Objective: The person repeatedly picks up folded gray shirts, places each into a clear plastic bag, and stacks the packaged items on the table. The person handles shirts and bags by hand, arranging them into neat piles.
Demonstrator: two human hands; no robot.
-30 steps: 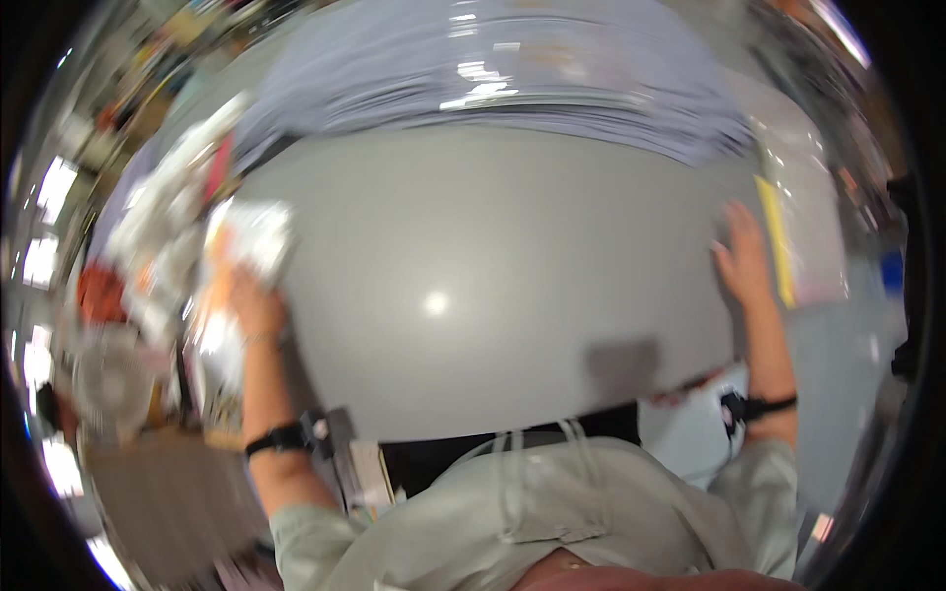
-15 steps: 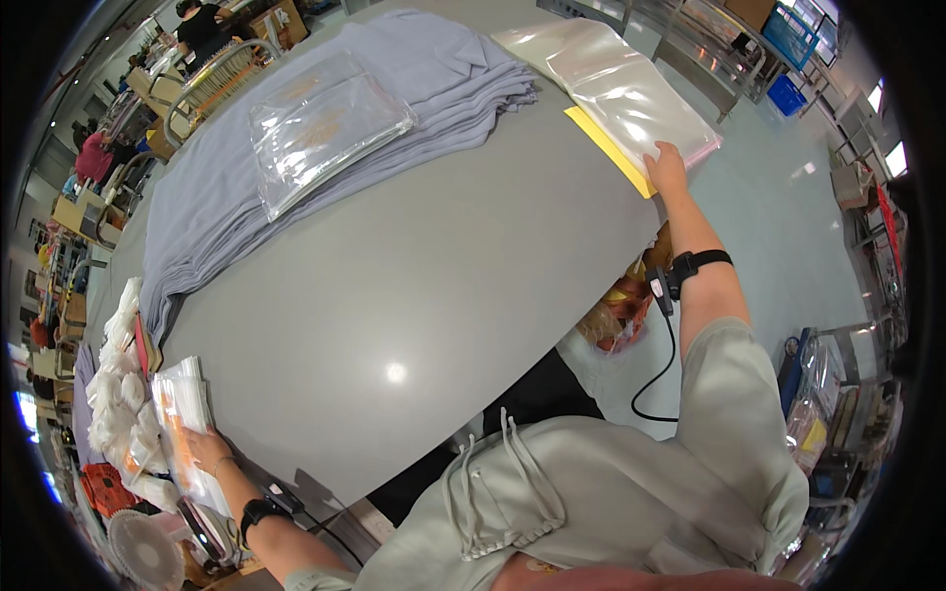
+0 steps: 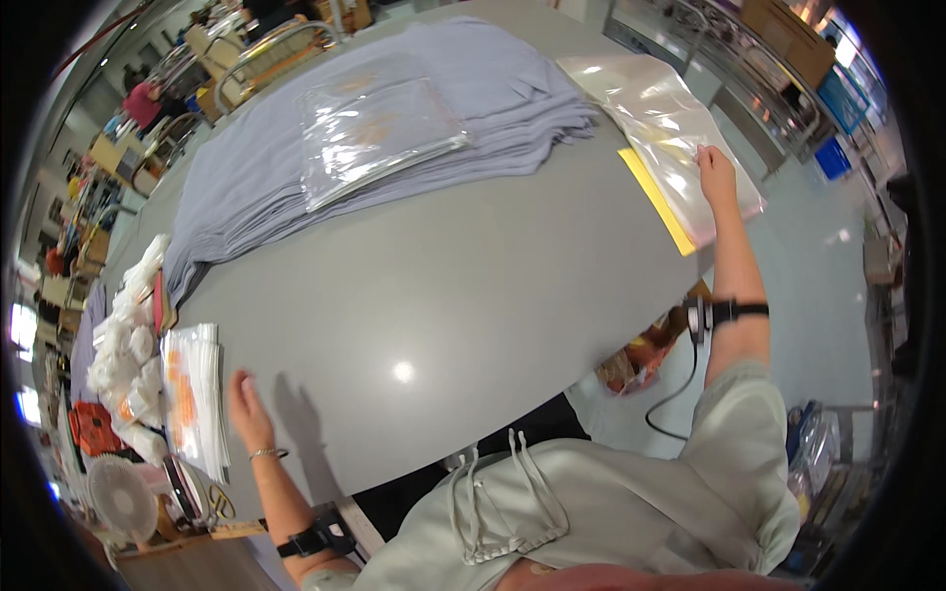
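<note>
My right hand [image 3: 718, 178] is over a stack of clear plastic bags [image 3: 675, 123] at the table's right edge. Its fingers are curled and pressed together on the top bag, where the film wrinkles. A yellow strip [image 3: 658, 204] runs along the near left side of that stack. My left hand [image 3: 251, 409] hangs over the left of the table with fingers stretched out, slightly blurred and holding nothing. Just left of it lies a pile of white and clear bags with orange print [image 3: 194, 389], apart from the hand.
Folded grey-blue garments [image 3: 394, 118] spread across the far side of the grey table [image 3: 443, 295], with a clear-wrapped pack [image 3: 379, 138] on top. At the left edge are bundled white plastic [image 3: 128, 345], a small white fan [image 3: 123, 492] and scissors [image 3: 221, 500].
My left hand has come off the orange-printed bags and moved right. My right hand has shifted from the clear bags' near edge farther onto them, its fingers curling. The view has shifted.
</note>
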